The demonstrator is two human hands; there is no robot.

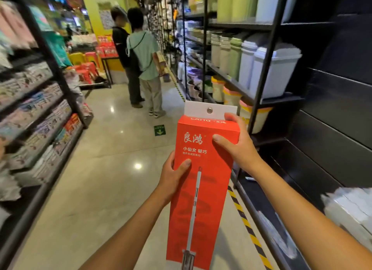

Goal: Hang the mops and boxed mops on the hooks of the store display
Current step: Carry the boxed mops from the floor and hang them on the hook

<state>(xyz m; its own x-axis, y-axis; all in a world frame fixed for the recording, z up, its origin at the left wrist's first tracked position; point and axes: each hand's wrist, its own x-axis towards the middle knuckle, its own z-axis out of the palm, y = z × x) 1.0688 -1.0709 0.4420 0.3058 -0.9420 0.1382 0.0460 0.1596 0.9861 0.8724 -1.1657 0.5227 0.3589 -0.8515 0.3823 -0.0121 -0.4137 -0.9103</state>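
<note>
Both hands grip the upright red boxed mop (201,181) in mid-aisle: the left hand (174,174) clasps its left edge, the right hand (236,143) its upper right corner, beside the dark display shelves (332,129).

A glossy beige floor (104,169) reflects spots of light, and yellow-black striped tape (248,228) runs along its right side. Black shelves (60,74) with packed goods stand on the left, black racks (267,54) with plastic bins (275,72) on the right. Two people (146,54) stand further down, near a yellow wall (91,10).
</note>
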